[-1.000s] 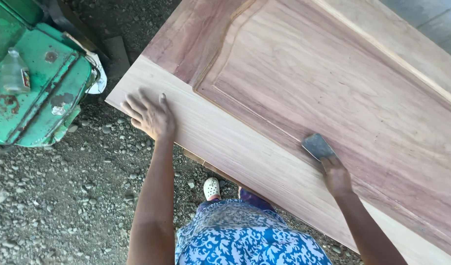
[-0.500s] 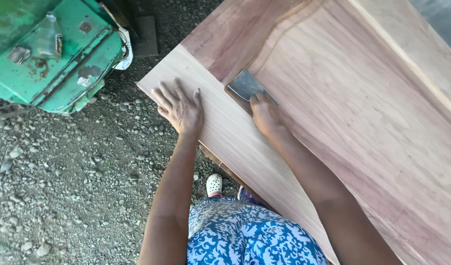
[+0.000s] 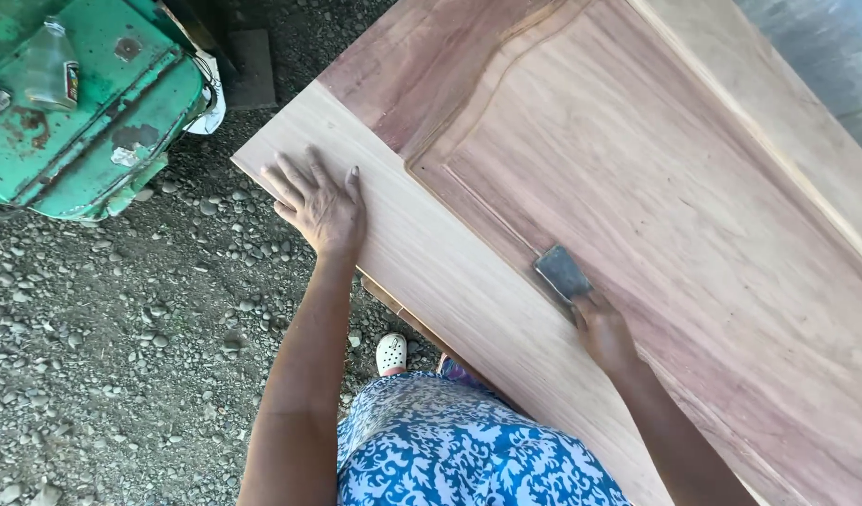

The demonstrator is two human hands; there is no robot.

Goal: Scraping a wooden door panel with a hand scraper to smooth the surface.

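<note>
Under my right hand (image 3: 601,330) the fingertips are pinched down on the near edge of a small grey sanding pad (image 3: 562,273), which lies flat at about eleven o'clock from my knuckles, right on the groove where the pale frame rail meets the reddish panel of the wooden door (image 3: 656,187). That groove, like the door's long axis, runs from ten o'clock to four o'clock, and the pad's long side lies along it. My left hand (image 3: 317,203) holds nothing, fingers spread flat on the pale rail toward nine o'clock, well apart from the pad, near the door's corner beside the green machine (image 3: 84,112) on the gravel (image 3: 122,356).
</note>
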